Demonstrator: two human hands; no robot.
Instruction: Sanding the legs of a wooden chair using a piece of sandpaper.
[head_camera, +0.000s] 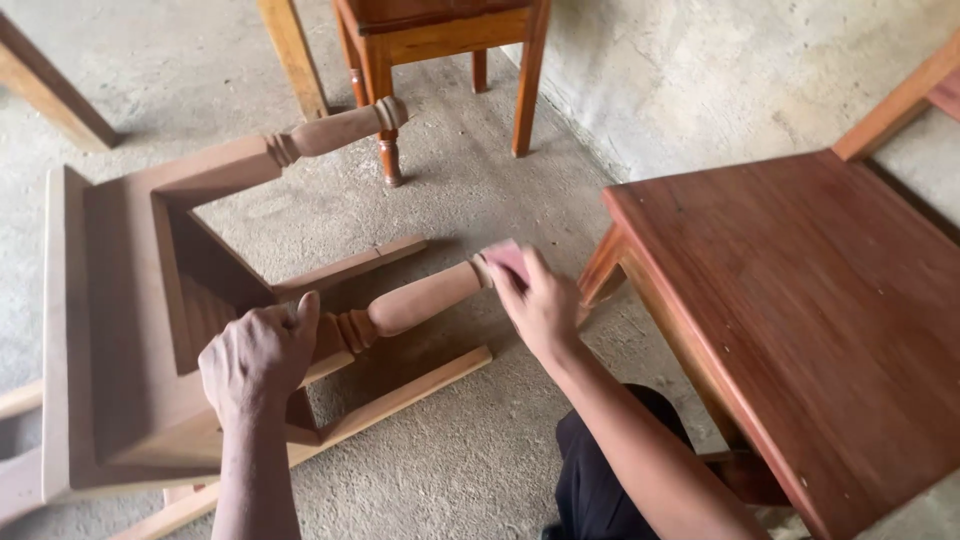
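Left hand (258, 360) gripping unfinished chair (130, 330) leg, right hand (540, 300) pressing pink sandpaper (507, 257) on leg end

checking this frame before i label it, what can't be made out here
Head view, the only one:
- End of the turned chair leg: covered by the right hand and its pink sanding pad.
- Leg's square upper part: hidden under the left hand.
- Unfinished chair on its side: back cut off by the left and bottom edges.
- Reddish stained chair seat: cut off at the right and bottom edges.
- Varnished chair behind: only legs and seat rail show; top edge cuts the rest.
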